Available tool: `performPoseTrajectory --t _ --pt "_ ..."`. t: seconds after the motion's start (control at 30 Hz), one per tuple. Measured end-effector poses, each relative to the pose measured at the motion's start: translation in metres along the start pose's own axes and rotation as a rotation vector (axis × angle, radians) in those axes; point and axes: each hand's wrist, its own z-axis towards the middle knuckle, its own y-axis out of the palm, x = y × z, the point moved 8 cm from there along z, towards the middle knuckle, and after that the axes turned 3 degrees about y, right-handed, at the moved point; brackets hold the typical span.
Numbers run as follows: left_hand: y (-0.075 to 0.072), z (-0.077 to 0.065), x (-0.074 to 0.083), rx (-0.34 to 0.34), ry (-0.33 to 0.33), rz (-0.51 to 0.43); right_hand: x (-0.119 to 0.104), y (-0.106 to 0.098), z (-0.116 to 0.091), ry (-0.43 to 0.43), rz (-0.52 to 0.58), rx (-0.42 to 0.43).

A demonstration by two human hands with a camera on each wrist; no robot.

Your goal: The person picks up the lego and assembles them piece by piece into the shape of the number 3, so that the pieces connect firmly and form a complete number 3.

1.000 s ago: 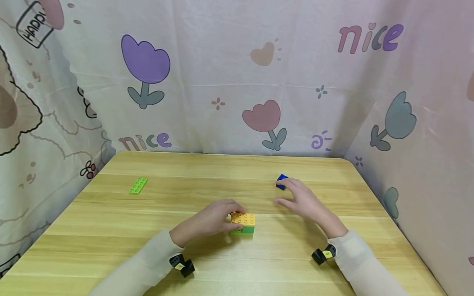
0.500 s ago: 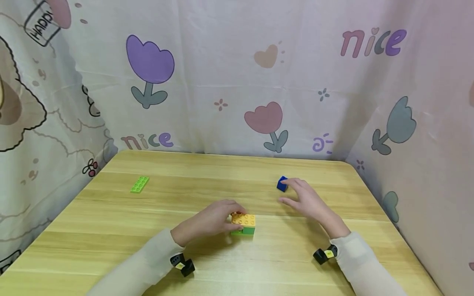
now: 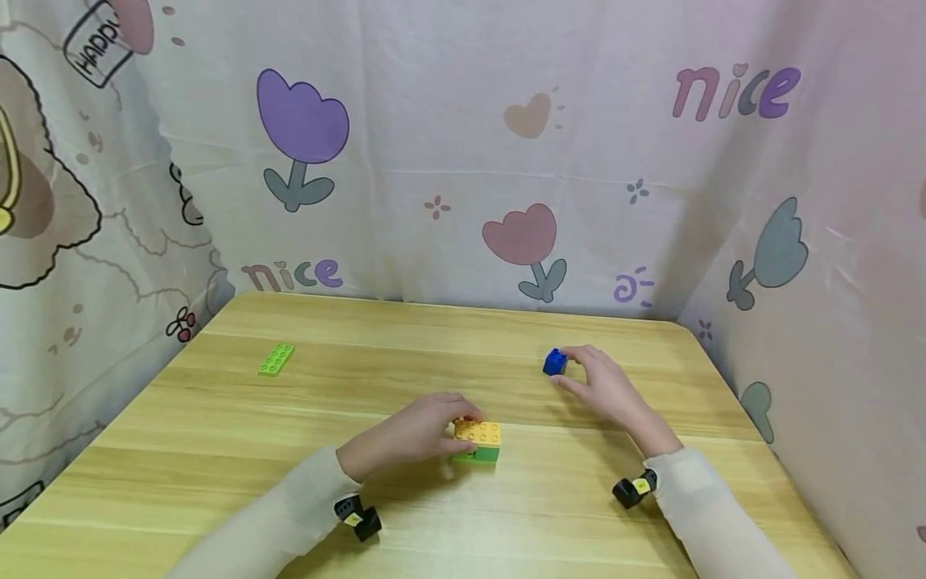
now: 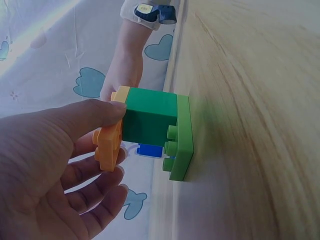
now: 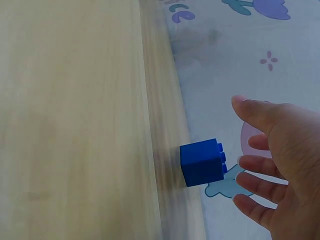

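My left hand (image 3: 415,434) pinches the edge of a stack of toy building blocks, with the thumb in front and fingers behind. On top of the stack is a yellow-orange studded plate (image 3: 487,434). Below it sit a dark green block (image 4: 150,115) and a light green studded plate (image 4: 184,140) at the bottom. My right hand (image 3: 608,390) is at the back right, its fingers loosely spread beside a small blue block (image 3: 555,363). In the right wrist view, that blue block (image 5: 202,162) stands studs-up on the table, apart from the thumb and fingertips.
A flat light green studded plate (image 3: 276,359) lies at the back left of the wooden table (image 3: 239,450). A printed cloth (image 3: 405,104) hangs behind the table and along its sides. Each wrist carries a small black camera.
My right hand has shifted slightly right, so the blue block shows more fully, its studs now visible on top. My left hand keeps its hold on the stack. The head view has turned slightly.
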Motion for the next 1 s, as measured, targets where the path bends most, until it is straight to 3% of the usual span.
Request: performPoseTrajectory --t 0.43,1.0 --pt "0.002 0.0 -0.001 -0.015 -0.013 0.001 0.017 0.007 0.017 0.12 -0.028 -0.003" --pt "0.001 0.002 0.0 -0.008 -0.011 -0.002 0.026 0.017 0.037 0.151 -0.001 -0.058"
